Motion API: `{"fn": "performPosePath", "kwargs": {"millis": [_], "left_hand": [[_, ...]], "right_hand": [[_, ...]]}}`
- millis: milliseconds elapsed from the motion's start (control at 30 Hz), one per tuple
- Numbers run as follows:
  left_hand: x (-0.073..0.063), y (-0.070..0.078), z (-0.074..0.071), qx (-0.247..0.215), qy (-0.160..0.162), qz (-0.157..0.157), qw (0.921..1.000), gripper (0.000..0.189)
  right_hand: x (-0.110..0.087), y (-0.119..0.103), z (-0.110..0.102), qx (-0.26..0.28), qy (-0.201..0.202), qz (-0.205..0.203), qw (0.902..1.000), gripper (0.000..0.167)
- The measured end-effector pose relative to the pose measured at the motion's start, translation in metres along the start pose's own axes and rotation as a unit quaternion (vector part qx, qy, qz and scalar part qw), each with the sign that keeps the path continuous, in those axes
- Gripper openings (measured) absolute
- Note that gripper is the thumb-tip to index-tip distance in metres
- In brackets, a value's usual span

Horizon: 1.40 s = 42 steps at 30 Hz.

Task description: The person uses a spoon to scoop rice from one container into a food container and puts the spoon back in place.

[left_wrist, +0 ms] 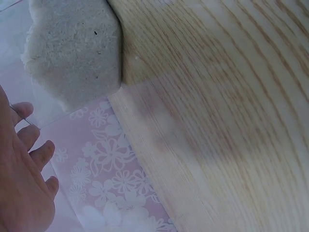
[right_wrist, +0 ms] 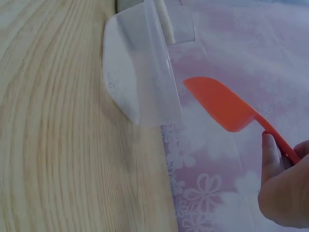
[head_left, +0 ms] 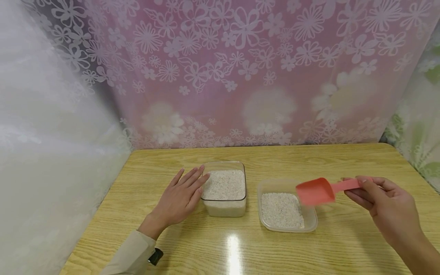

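Note:
My right hand (head_left: 395, 208) grips the handle of a red plastic scoop (head_left: 316, 191), its bowl held over the right side of a low translucent plastic tub (head_left: 288, 229). White rice-like grains (head_left: 282, 210) lie in that tub. Left of it stands a taller clear container (head_left: 225, 210), filled high with similar grains (head_left: 225, 185). Against its left rim, the fingers of my left hand (head_left: 180, 198) rest straight and spread. In the right wrist view the scoop (right_wrist: 219, 104) hangs above the tub's rim (right_wrist: 169, 72), thumb and fingers round its handle.
Both containers stand on a wood-grain table (head_left: 165, 248), side by side with a narrow gap. Behind the table's far edge hangs a pink flowered curtain (head_left: 220, 95). A pale sheet (head_left: 51, 152) hangs at the left. A dark wristband (head_left: 156, 256) shows by the left sleeve.

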<state>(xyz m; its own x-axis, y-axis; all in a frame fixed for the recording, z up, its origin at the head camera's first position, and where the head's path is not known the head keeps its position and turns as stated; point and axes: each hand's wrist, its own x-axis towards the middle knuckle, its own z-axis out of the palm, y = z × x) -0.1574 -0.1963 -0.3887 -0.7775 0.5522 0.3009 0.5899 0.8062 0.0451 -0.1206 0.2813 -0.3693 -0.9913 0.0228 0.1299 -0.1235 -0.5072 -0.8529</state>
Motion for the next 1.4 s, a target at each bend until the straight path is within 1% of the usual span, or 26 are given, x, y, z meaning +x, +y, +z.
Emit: {"fn": "performPosePath", "kwargs": {"millis": [100,267,367,467,567,667,867,1133,1400], "left_hand": [[0.000,0.000,-0.001,-0.003,-0.004,-0.002,1.0000,0.048],[-0.001,0.000,-0.001,-0.001,-0.006,-0.003,1.0000,0.048],[0.000,0.000,-0.001,0.000,-0.001,0.000,1.0000,0.048],[0.000,0.000,0.000,0.001,0.006,0.004,1.0000,0.048],[0.000,-0.001,0.001,0.004,0.010,0.006,0.9999,0.047],[0.000,-0.001,0.001,0.007,0.006,0.005,0.9999,0.047],[0.000,-0.001,0.000,0.010,0.002,0.006,0.9999,0.048],[0.000,-0.002,-0.001,0.019,0.004,0.008,0.9998,0.048],[0.001,-0.001,-0.003,0.021,-0.004,0.009,0.9997,0.047]], "right_hand": [[0.003,0.001,-0.001,0.046,-0.008,0.010,0.9989,0.017],[0.007,0.003,0.000,0.078,-0.009,0.023,0.9966,0.019],[0.009,0.004,0.002,0.123,-0.015,0.038,0.9916,0.022],[0.012,0.005,0.005,0.172,-0.029,0.057,0.9830,0.026],[0.015,0.007,0.011,0.194,-0.034,0.072,0.9779,0.026],[0.019,0.009,0.019,0.196,-0.036,0.077,0.9769,0.024],[0.025,0.016,0.038,0.198,-0.054,0.071,0.9761,0.023],[0.037,0.024,0.064,0.200,-0.058,0.082,0.9747,0.019],[0.044,0.033,0.088,0.176,-0.052,0.086,0.9793,0.016]]}}
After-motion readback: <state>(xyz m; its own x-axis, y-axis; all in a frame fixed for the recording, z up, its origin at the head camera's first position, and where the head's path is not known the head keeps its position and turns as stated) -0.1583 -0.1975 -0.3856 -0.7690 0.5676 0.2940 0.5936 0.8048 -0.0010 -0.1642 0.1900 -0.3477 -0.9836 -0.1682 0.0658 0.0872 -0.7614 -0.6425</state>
